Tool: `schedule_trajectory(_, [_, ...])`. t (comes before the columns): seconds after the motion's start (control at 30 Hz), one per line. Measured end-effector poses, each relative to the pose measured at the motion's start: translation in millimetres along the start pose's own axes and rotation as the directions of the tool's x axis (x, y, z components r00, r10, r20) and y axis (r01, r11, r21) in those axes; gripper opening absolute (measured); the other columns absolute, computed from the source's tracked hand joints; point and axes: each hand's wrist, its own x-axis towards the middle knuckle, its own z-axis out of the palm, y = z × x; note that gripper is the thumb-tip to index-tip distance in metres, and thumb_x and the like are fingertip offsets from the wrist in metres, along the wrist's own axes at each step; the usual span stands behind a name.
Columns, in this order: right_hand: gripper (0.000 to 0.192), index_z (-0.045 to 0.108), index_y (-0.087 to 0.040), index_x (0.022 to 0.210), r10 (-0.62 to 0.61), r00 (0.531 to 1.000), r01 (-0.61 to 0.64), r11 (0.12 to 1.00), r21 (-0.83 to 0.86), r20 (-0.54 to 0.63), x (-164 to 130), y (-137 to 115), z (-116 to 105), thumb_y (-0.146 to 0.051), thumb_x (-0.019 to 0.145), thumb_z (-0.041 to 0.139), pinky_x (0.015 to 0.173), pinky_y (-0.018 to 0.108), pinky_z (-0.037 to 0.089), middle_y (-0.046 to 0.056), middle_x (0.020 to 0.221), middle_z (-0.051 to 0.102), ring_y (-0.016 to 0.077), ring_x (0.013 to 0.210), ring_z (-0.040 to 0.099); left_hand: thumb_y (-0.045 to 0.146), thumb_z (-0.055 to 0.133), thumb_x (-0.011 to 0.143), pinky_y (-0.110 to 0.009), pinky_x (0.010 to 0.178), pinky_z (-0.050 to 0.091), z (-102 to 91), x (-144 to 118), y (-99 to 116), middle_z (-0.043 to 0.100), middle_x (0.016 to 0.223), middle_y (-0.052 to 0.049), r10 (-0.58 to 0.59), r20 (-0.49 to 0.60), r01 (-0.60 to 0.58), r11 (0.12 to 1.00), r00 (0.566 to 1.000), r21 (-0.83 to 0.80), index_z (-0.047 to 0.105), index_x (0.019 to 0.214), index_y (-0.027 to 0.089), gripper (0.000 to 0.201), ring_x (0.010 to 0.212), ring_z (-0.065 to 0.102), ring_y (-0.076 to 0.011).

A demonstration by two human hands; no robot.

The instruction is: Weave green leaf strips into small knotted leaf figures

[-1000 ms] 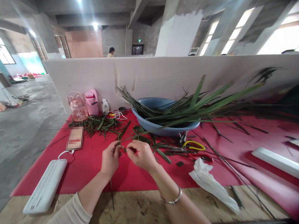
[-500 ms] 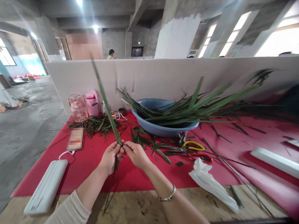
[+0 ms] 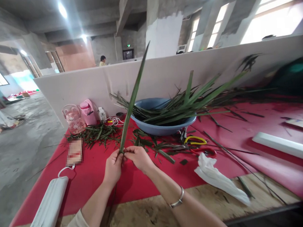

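A long green leaf strip (image 3: 133, 97) rises from my fingers, its tip leaning up and to the right. My left hand (image 3: 114, 166) pinches its lower end. Right beside it, my right hand (image 3: 140, 158) has thumb and forefinger closed on the same base, the fingertips of both hands nearly touching. Exactly how the leaf is folded there is hidden by my fingers. A thin dark strand hangs below my left hand. Behind my hands a blue basin (image 3: 165, 129) holds many long green leaves (image 3: 181, 108).
Yellow-handled pliers (image 3: 195, 140), red-handled scissors (image 3: 206, 152) and a crumpled white tissue (image 3: 221, 181) lie to the right. Leaf scraps (image 3: 101, 133) are heaped at the left, by a pink bottle (image 3: 88, 113). A white power bank (image 3: 48, 207) sits near the left edge.
The leaf strip has swung from leaning left to leaning right. Both hands still pinch its base. The view has shifted and tilted slightly.
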Motion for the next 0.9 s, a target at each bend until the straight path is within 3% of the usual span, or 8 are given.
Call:
schedule_trajectory(0.23, [0.014,0.06,-0.015,0.059,-0.059,0.996,0.054,0.996,0.068,0.074,-3.7,-3.9,1.6,-0.017,0.067,0.049,0.057,0.023,0.043,-0.004,0.05,0.054,0.0099,0.049,0.052,0.035,0.054,0.071,-0.019,0.044,0.03,4.0,-1.0,0.1,0.05,0.056,0.003,-0.075,-0.015,0.072,0.986,0.997,-0.149,0.057,0.092,0.013,0.031,0.044,0.039,-0.0063])
schedule_trajectory(0.5, [0.019,0.063,-0.016,0.069,-0.186,0.976,0.212,0.936,-0.282,0.117,-0.2,4.5,-8.5,-0.018,0.073,0.045,0.064,0.028,0.046,0.0,0.059,0.061,0.0144,0.06,0.058,0.036,0.054,0.07,-0.018,0.042,0.029,8.2,-2.5,0.5,0.051,0.052,0.003,-0.107,-0.044,0.102,0.991,0.993,-0.092,0.058,0.076,0.013,0.024,0.042,0.039,-0.006])
schedule_trajectory(0.57, [0.018,0.063,-0.015,0.081,-0.314,0.949,0.281,0.827,-0.486,0.015,-6.4,-3.6,-9.8,-0.022,0.072,0.049,0.07,0.033,0.046,0.006,0.078,0.065,0.0187,0.073,0.06,0.037,0.055,0.069,-0.018,0.04,0.028,7.8,-1.9,1.9,0.051,0.052,0.004,-0.124,-0.065,0.115,0.986,0.99,-0.119,0.058,0.075,0.013,0.025,0.04,0.038,-0.0052])
schedule_trajectory(0.67, [0.033,0.056,-0.015,0.104,-0.64,0.768,0.405,0.524,-0.749,-0.032,-23.4,-35.8,-7.8,-0.023,0.072,0.053,0.09,0.041,0.037,0.015,0.119,0.05,0.0256,0.11,0.045,0.038,0.055,0.069,-0.018,0.039,0.03,6.8,-3.4,8.1,0.053,0.052,0.003,-0.129,-0.084,0.116,0.982,0.988,-0.146,0.056,0.077,0.013,0.026,0.038,0.04,-0.0052])
schedule_trajectory(0.73, [0.03,0.056,-0.019,0.105,-0.729,0.657,0.557,0.297,-0.775,0.193,-32.1,-66.3,-5.2,-0.019,0.075,0.049,0.097,0.042,0.029,0.01,0.128,0.043,0.0243,0.12,0.034,0.038,0.053,0.07,-0.019,0.039,0.032,6.3,-5.7,13.4,0.055,0.05,0.002,-0.113,-0.06,0.106,0.988,0.992,-0.11,0.056,0.077,0.013,0.026,0.037,0.043,-0.0061])
schedule_trajectory(0.8, [0.03,0.058,-0.025,0.102,-0.659,0.589,0.706,0.137,-0.695,0.468,-31.7,-96.9,-5.8,-0.015,0.076,0.049,0.101,0.045,0.019,0.004,0.127,0.045,0.0227,0.121,0.034,0.036,0.053,0.071,-0.019,0.039,0.034,5.7,-7.7,17.0,0.057,0.05,0.001,-0.091,-0.035,0.088,0.993,0.995,-0.073,0.056,0.076,0.012,0.025,0.037,0.044,-0.0068])
schedule_trajectory(0.83, [0.028,0.059,-0.026,0.097,-0.621,0.575,0.737,0.111,-0.667,0.532,-27.6,-110.5,-8.5,-0.013,0.074,0.05,0.102,0.048,0.015,0.003,0.123,0.049,0.0226,0.12,0.036,0.036,0.053,0.071,-0.019,0.038,0.034,5.3,-8.2,17.5,0.058,0.052,0.0,-0.08,-0.031,0.078,0.995,0.996,-0.067,0.056,0.076,0.012,0.025,0.037,0.045,-0.007])
schedule_trajectory(0.9, [0.015,0.063,-0.023,0.077,-0.566,0.618,0.712,0.11,-0.694,0.545,-14.5,-132.8,-19.3,-0.012,0.07,0.056,0.099,0.05,0.015,0.003,0.102,0.062,0.023,0.11,0.045,0.036,0.053,0.07,-0.019,0.038,0.036,3.9,-8.1,16.4,0.061,0.057,-0.002,-0.066,-0.034,0.064,0.996,0.997,-0.069,0.057,0.079,0.012,0.025,0.039,0.048,-0.0079])
